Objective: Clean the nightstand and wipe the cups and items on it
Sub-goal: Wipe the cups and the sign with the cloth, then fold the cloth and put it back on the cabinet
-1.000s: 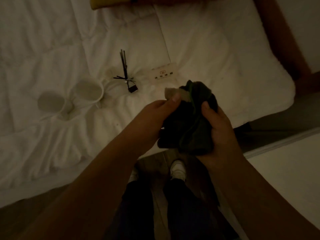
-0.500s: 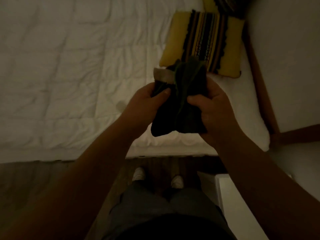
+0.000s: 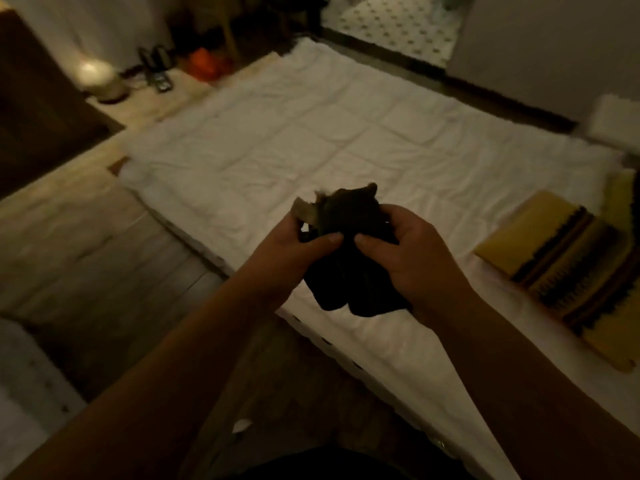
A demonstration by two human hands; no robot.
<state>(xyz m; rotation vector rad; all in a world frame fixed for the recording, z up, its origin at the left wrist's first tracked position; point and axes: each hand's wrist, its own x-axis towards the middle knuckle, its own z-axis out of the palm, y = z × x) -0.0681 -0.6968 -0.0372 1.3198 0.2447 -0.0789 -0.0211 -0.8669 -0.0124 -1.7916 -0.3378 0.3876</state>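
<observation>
A dim room is showing a bed (image 3: 311,143) under a white quilted cover, lying across the middle of the view. A yellow pillow (image 3: 568,271) with dark stripes is resting on its right side. Wooden floor planks (image 3: 90,258) are running along the left. Far left, a small round lamp (image 3: 98,77) is glowing on a low pale surface, with dark cables and something orange (image 3: 204,62) blurred beside it. A patterned floor (image 3: 398,19) is showing at the top.
</observation>
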